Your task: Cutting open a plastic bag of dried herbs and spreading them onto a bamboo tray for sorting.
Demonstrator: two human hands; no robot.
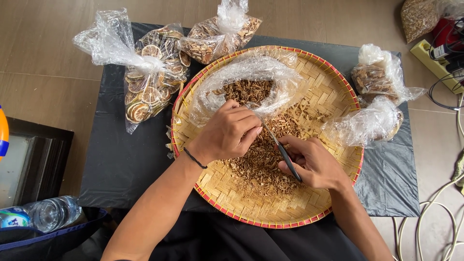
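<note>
- Tray (333, 92) – round woven bamboo, red-trimmed rim, sits on black plastic sheet (125, 159) over tan floor tiles.
- Left hand (227, 133) w/ thin black wristband – fingers pinched together on edge of clear plastic bag (246, 79), which lies open in upper half of tray, brown dried shreds inside.
- Right hand (314, 164) – fingers curled shut round dark handles of scissors (280, 150); blades point up-left toward left fingertips and bag edge. Can't tell if blades are apart.
- Loose dried brown shreds (261, 169) piled mid-tray, between and under both hands.
- Bag of dried citrus slices (150, 87) – knotted, on sheet just left of tray, near rim.
- Bag of pale dried chips (217, 36) – knotted, behind tray, top centre.
- Two more knotted bags of brown bits (377, 79) at right; lower one overlaps tray rim.
- Water bottle (48, 212) bottom left, on dark bag, well apart from tray.
- Power strip (435, 63) + cables at far right on floor.
</note>
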